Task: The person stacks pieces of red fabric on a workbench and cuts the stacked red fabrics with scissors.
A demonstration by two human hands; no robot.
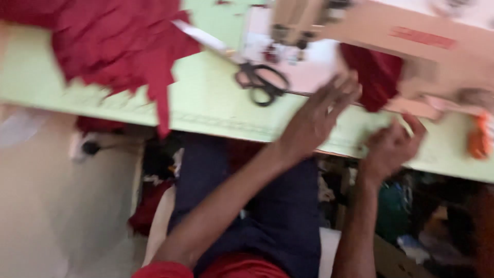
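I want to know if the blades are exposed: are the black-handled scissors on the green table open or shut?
Shut, as far as the blur allows: the scissors lie flat on the green table, showing one pale blade line, not a V.

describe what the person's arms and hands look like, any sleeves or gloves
Both hands are bare, with no gloves: the left hand and the right hand. The forearms are uncovered too. A red sleeve shows at the left upper arm near the bottom edge. The picture is too blurred to tell rings or a watch.
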